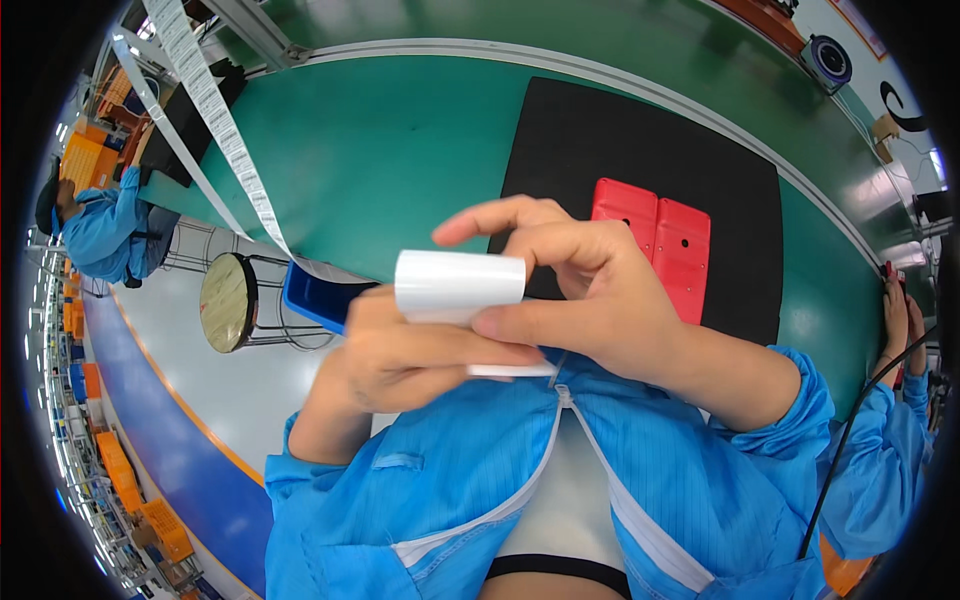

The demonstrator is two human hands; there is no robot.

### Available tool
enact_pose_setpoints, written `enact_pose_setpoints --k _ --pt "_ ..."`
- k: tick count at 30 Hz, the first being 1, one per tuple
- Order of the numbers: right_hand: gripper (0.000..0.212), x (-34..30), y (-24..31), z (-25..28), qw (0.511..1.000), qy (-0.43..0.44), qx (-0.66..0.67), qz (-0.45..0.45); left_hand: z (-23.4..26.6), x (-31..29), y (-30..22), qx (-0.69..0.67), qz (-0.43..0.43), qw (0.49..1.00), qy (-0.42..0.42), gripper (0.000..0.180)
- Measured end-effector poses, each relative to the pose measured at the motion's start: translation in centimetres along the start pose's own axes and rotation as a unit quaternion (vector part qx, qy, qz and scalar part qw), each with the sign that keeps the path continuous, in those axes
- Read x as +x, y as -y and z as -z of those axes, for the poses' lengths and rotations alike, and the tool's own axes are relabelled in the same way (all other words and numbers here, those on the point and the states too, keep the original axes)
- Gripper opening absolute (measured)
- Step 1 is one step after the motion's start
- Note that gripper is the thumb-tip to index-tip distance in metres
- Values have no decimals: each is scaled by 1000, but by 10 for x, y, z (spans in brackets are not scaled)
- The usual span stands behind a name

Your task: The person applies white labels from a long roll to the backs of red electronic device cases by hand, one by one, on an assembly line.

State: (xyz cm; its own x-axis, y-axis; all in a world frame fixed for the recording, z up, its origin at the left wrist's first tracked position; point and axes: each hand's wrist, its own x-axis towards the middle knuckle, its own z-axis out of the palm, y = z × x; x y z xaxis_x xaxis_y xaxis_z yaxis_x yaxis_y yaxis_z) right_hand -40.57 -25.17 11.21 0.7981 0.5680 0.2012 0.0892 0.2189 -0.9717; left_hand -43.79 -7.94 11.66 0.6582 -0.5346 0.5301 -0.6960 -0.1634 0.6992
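Observation:
A glossy white piece [458,280], curved over like a bent strip or sheet, is held up before my chest. My left hand [400,350] is closed around its lower left side, somewhat smeared by motion. A thin white edge [510,370] shows under the left fingers; whether it belongs to the same piece I cannot tell. My right hand [590,280] pinches the right end, thumb below and bent fingers behind, with one finger stretched out to the left. Behind the right hand, two red rectangular cases [684,245] lie side by side on a black mat [570,130], partly covered by that hand.
The mat lies on a green table [400,120]. A long printed label strip [225,130] hangs at the left and runs down to a blue bin [308,298]. A round stool [228,302] stands beyond. Other people [108,230] sit at the far left and work at the right edge.

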Motion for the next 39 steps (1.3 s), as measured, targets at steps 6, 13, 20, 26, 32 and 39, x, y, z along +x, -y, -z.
enact_pose_setpoints --k 6,13,20,26,32,39 --pt "20 -23 -11 46 986 -131 -41 -94 -51 2 22 -200 339 916 -82 14" --pt "17 -53 -12 37 981 -146 53 -119 -63 5 33 -171 375 907 -90 17" --pt "13 -52 -17 44 929 -198 -295 100 -71 18 26 -291 313 903 -38 22" --pt "7 -54 -4 63 883 -388 -249 83 -52 5 30 -293 322 900 13 13" --pt "8 -56 -5 74 925 -295 -84 -224 -35 12 41 -222 339 914 15 9" --pt "5 -50 -8 70 913 -287 -127 -262 -44 18 50 -328 404 852 -59 16"
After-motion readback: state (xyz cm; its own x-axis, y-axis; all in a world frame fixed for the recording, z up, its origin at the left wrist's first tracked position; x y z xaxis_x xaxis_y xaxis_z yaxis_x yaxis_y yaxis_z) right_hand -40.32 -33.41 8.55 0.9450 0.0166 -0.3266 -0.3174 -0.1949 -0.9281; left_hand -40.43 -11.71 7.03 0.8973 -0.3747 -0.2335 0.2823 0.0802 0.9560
